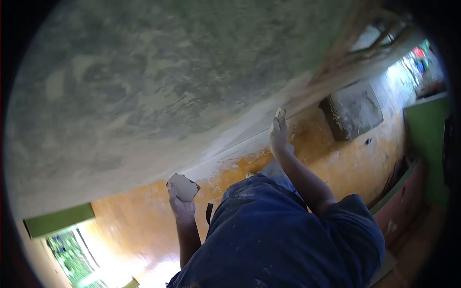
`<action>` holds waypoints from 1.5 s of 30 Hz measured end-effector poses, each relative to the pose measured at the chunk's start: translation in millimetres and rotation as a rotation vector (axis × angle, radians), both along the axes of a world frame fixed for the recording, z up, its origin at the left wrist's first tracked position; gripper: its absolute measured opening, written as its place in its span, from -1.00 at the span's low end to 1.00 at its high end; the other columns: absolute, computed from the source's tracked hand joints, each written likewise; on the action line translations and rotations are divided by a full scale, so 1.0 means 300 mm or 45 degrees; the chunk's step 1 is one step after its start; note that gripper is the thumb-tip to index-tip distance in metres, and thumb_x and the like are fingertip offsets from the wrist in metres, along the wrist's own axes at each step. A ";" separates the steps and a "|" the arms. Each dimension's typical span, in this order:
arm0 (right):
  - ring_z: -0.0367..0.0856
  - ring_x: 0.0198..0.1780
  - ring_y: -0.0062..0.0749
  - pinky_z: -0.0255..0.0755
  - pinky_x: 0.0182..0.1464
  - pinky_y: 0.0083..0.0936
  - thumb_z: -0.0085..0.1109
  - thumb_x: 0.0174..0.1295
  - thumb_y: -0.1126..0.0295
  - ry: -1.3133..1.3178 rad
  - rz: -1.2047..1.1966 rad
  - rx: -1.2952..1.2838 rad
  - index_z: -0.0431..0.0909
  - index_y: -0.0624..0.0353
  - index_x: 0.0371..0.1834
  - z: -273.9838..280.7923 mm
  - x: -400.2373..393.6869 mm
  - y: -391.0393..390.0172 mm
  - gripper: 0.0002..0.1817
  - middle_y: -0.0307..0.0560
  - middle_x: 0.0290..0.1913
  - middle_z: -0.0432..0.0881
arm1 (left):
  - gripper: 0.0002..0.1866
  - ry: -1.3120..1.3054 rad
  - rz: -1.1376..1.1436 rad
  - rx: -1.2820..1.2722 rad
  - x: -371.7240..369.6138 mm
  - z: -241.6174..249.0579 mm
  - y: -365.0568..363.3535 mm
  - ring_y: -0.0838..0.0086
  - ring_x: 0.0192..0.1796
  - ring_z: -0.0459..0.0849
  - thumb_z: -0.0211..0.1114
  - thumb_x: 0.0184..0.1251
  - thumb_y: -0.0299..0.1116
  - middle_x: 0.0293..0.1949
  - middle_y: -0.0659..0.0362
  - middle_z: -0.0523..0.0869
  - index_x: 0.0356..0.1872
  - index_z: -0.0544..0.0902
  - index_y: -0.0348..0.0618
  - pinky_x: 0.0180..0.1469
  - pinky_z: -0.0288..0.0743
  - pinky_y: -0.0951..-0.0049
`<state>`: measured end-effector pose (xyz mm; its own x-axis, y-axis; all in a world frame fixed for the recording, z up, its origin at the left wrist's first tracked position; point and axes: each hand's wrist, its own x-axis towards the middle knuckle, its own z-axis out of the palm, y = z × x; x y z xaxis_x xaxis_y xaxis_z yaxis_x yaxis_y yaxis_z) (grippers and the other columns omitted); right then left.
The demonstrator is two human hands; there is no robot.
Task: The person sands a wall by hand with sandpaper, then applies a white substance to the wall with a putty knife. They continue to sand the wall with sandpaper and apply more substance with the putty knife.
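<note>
My left hand (182,207), dusted with pale powder, is closed on a flat, dark-edged plate coated with beige putty (185,188). It is held out low beside the wall. Farther to the right, my right hand (278,138) is raised near the foot of the wall, its fingers together and whitened. At its fingertips shows a small pale piece (281,113), too small to name. The large grey-green wall (158,86) has patchy, smeared pale coating on it. Both hands appear apart from its surface.
A grey box-like block (357,110) stands on the orange, white-stained floor (129,230). Green panels (430,144) are at the right. A bright opening (72,254) lies at lower left, under a green beam (60,221). My blue shirt (269,240) fills the lower middle.
</note>
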<state>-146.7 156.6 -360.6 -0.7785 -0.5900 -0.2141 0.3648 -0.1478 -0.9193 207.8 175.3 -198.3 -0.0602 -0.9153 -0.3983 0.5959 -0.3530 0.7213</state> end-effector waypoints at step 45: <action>-0.37 0.53 0.01 -0.31 0.48 -0.27 -0.15 0.40 0.38 0.486 -0.488 0.068 -0.02 0.27 0.44 0.374 -0.125 -0.250 -0.42 0.23 0.50 -0.22 | -0.60 -0.173 -0.460 0.039 -0.472 0.190 -0.038 0.28 -0.04 0.55 0.04 0.42 -0.20 -0.02 0.07 0.57 0.19 0.39 -0.16 0.02 0.43 0.18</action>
